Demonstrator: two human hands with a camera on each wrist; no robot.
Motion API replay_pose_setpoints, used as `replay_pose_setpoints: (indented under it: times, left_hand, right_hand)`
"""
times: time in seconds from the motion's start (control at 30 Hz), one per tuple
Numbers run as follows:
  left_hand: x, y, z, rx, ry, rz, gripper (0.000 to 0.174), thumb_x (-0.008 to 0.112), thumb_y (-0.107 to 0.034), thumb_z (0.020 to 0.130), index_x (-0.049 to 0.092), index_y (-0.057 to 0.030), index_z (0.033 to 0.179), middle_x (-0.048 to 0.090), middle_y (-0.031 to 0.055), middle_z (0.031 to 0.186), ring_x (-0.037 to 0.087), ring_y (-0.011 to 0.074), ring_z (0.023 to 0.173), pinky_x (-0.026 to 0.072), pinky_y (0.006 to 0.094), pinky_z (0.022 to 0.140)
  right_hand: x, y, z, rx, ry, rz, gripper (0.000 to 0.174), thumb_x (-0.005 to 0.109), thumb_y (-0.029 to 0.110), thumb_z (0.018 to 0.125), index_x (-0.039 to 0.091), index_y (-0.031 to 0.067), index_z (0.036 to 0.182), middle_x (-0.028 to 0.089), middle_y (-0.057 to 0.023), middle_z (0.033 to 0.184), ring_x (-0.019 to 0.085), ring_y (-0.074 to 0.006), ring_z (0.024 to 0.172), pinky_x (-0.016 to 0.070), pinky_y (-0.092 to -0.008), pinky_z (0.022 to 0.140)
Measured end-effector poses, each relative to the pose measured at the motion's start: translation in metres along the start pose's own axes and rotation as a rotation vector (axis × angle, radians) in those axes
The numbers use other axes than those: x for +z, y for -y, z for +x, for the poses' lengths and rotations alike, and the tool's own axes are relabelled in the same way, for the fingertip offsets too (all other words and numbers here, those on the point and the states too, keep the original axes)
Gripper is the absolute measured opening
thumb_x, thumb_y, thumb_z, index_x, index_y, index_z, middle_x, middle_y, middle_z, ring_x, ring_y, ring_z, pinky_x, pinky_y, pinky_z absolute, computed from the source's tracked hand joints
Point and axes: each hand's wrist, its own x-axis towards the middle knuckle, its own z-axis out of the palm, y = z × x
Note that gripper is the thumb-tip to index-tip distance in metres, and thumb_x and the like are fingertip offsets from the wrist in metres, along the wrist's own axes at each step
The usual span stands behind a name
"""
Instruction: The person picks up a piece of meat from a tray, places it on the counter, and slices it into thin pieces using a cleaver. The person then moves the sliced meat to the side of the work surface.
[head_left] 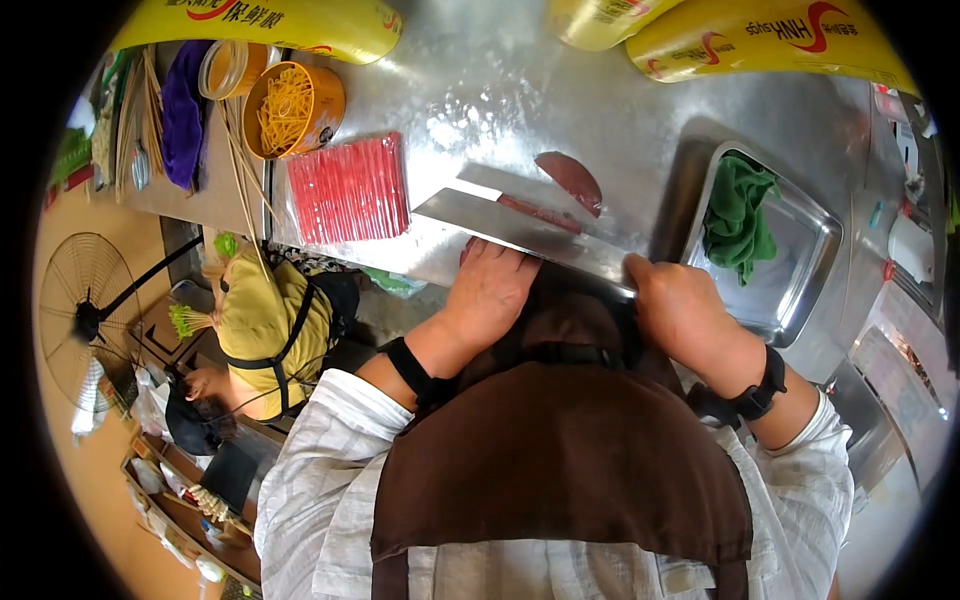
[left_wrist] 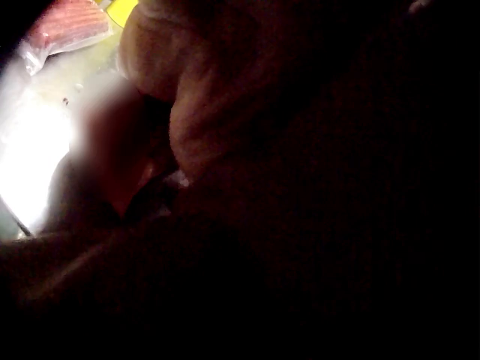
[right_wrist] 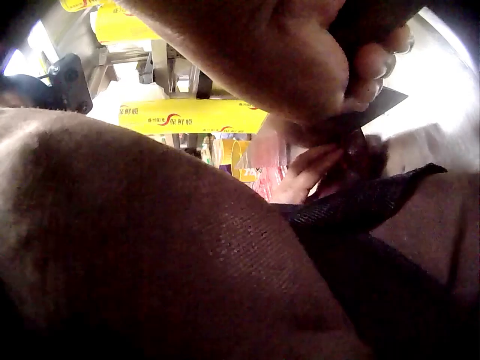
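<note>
My right hand (head_left: pixel 685 305) grips the handle end of a wide-bladed kitchen knife (head_left: pixel 480 218), whose blade stretches left across the front of the steel table. Close against the near side of the blade, the bent fingers of my left hand (head_left: pixel 490 290) hold a dark red piece of meat (head_left: pixel 466 250), mostly hidden under the hand. Beyond the blade lies a half-moon slice of meat (head_left: pixel 570 182), with a narrow red strip (head_left: pixel 540 213) right beside the knife. The left wrist view is mostly dark; the right wrist view shows left-hand fingers (right_wrist: pixel 304 176) on the dark red piece.
A plastic-wrapped pack of red sticks (head_left: pixel 348 188) lies left, near an orange tub of yellow strips (head_left: pixel 290 108). On the right stands a steel tray (head_left: pixel 800 290) with a green cloth (head_left: pixel 738 215). Yellow film rolls (head_left: pixel 780 40) line the back. Another person (head_left: pixel 265 320) is at left.
</note>
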Motion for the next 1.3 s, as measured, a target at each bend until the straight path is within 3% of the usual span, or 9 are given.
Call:
replay_pose_setpoints:
  times: [0.1,0.5,0.6,0.7,0.8,0.9,1.0,1.13,1.3]
  left_hand:
    - [-0.001,0.000,0.004,0.065,-0.144,0.024,0.030,0.064,-0.007,0.075,0.064,0.0007,0.104,0.059,0.0177,0.108,0.053,0.0392,0.106,0.0428,0.0494,0.093]
    - [-0.004,-0.001,0.003,0.045,-0.103,0.023,0.037,0.063,-0.007,0.075,0.063,-0.0012,0.112,0.060,0.0162,0.108,0.054,0.0389,0.105,0.0440,0.0490,0.091]
    - [-0.005,0.001,0.002,0.030,-0.027,0.017,0.045,0.058,-0.009,0.078,0.061,-0.0016,0.121,0.056,0.0144,0.125,0.045,0.0368,0.124,0.0377,0.0487,0.104]
    - [-0.015,0.005,0.000,0.002,0.058,-0.132,0.045,0.064,-0.008,0.074,0.062,-0.0010,0.118,0.058,0.0128,0.120,0.050,0.0343,0.119,0.0410,0.0469,0.100]
    - [-0.073,-0.002,-0.005,0.261,-0.075,-0.270,0.043,0.072,-0.006,0.072,0.062,-0.0039,0.113,0.062,0.0124,0.113,0.056,0.0347,0.109,0.0442,0.0466,0.095]
    - [-0.131,-0.009,0.017,0.253,-0.244,0.032,0.044,0.074,-0.004,0.067,0.063,-0.0035,0.110,0.064,0.0099,0.105,0.059,0.0338,0.103,0.0450,0.0443,0.096]
    - [-0.120,0.031,0.033,0.203,0.108,0.161,0.031,0.070,-0.004,0.064,0.061,-0.0017,0.093,0.061,0.0128,0.088,0.061,0.0352,0.091,0.0484,0.0449,0.083]
    - [-0.099,0.052,0.041,0.232,0.161,0.283,0.008,0.060,-0.005,0.072,0.061,-0.0048,0.079,0.060,0.0108,0.075,0.063,0.0307,0.074,0.0517,0.0406,0.062]
    - [-0.093,0.061,0.040,0.266,0.143,0.264,0.003,0.060,-0.007,0.074,0.061,-0.0060,0.076,0.061,0.0099,0.073,0.064,0.0290,0.070,0.0522,0.0395,0.060]
  right_hand:
    - [0.003,-0.004,0.003,0.012,-0.001,0.002,0.019,0.059,0.003,0.076,0.056,0.0000,0.094,0.063,-0.0211,0.068,0.064,-0.0408,0.068,0.0506,-0.0492,0.061]
    - [-0.007,0.006,0.016,0.058,0.105,-0.076,0.014,0.053,0.006,0.083,0.060,-0.0025,0.092,0.066,-0.0240,0.075,0.068,-0.0397,0.073,0.0541,-0.0479,0.065]
    - [-0.011,0.007,0.019,0.022,0.108,-0.088,0.014,0.053,0.006,0.083,0.062,-0.0021,0.091,0.067,-0.0232,0.076,0.068,-0.0397,0.073,0.0546,-0.0473,0.065]
    - [-0.010,0.009,0.020,0.077,0.140,-0.113,0.015,0.054,0.006,0.083,0.063,-0.0019,0.092,0.068,-0.0222,0.078,0.068,-0.0391,0.073,0.0552,-0.0460,0.065]
    - [-0.004,0.009,0.020,0.094,0.127,-0.122,0.015,0.055,0.007,0.083,0.064,-0.0012,0.092,0.069,-0.0210,0.079,0.069,-0.0382,0.074,0.0556,-0.0451,0.066]
    - [-0.004,0.005,0.016,0.018,0.058,-0.117,0.014,0.056,0.007,0.083,0.064,-0.0003,0.092,0.069,-0.0206,0.078,0.069,-0.0379,0.073,0.0557,-0.0455,0.065]
    - [-0.001,0.004,0.017,0.031,0.060,-0.146,0.012,0.057,0.008,0.081,0.065,0.0007,0.088,0.069,-0.0201,0.078,0.069,-0.0374,0.072,0.0558,-0.0454,0.064]
    - [-0.001,0.007,0.015,0.030,0.036,-0.101,0.011,0.059,0.009,0.081,0.067,0.0019,0.082,0.069,-0.0191,0.078,0.070,-0.0360,0.072,0.0562,-0.0438,0.063]
    - [-0.002,0.003,0.022,0.060,0.080,-0.046,0.017,0.057,0.004,0.075,0.061,0.0004,0.091,0.066,-0.0236,0.075,0.066,-0.0413,0.073,0.0532,-0.0478,0.067]
